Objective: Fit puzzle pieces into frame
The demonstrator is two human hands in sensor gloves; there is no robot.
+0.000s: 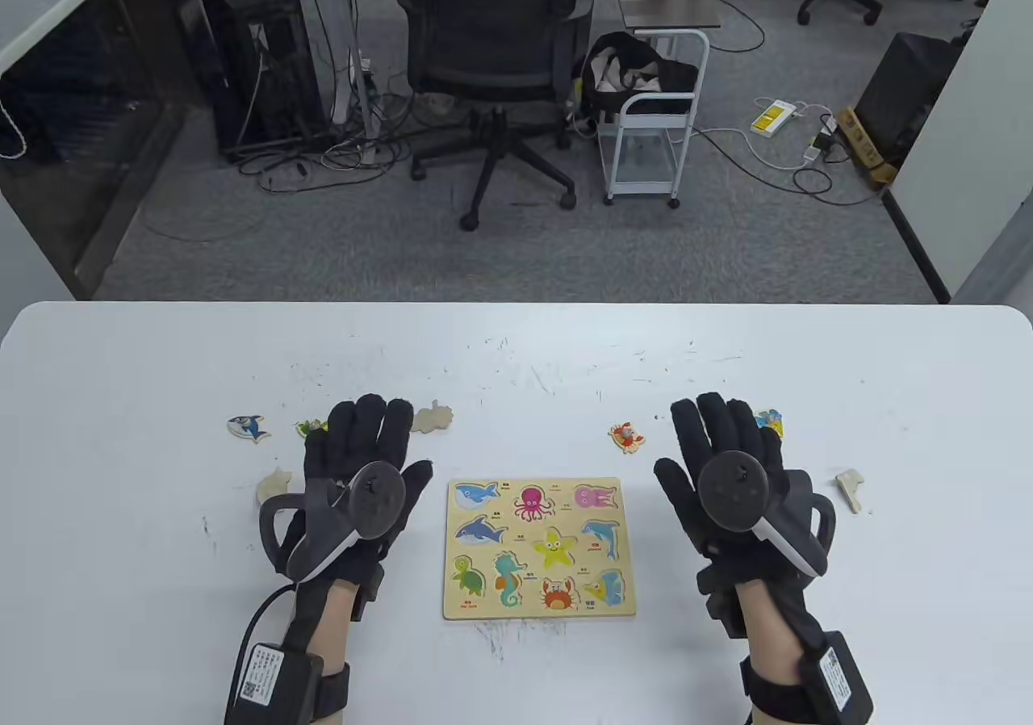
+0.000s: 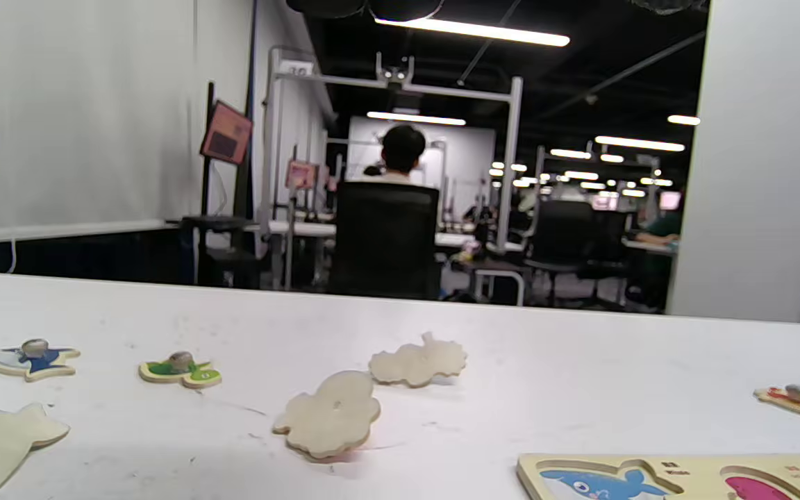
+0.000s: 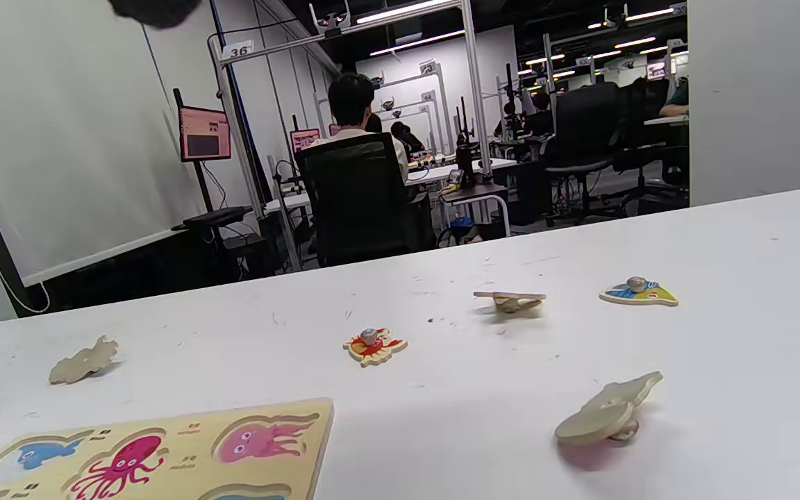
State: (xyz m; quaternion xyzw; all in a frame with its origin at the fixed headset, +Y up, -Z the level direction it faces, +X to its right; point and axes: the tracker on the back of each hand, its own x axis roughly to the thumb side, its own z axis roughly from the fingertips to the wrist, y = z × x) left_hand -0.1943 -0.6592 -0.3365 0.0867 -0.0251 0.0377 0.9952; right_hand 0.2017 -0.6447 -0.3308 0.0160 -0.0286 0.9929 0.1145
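The puzzle frame (image 1: 539,548) is a pale wooden board lying flat on the white surface (image 1: 516,354), printed with nine sea animals in three rows: whale, octopus and jellyfish on top, starfish in the middle, crab in the bottom row. All its recesses show their printed pictures, with no pieces seated.

Loose pieces lie scattered around the frame. To its left are a blue shark piece (image 1: 248,428), a green piece (image 1: 311,428) partly hidden by the left hand, and two pieces showing bare wood (image 1: 431,417) (image 1: 273,486). To its right are a red crab piece (image 1: 626,436), a blue-and-yellow fish piece (image 1: 770,421) and another bare-wood piece (image 1: 851,489). Bare surface runs from the frame's far edge to the surface's far edge, and a strip separates the frame from each hand.

The left hand (image 1: 355,483) rests palm down just left of the frame, its grip spread, fingers straight and holding nothing. The right hand (image 1: 730,479) lies the same way to the frame's right, grip spread and empty.
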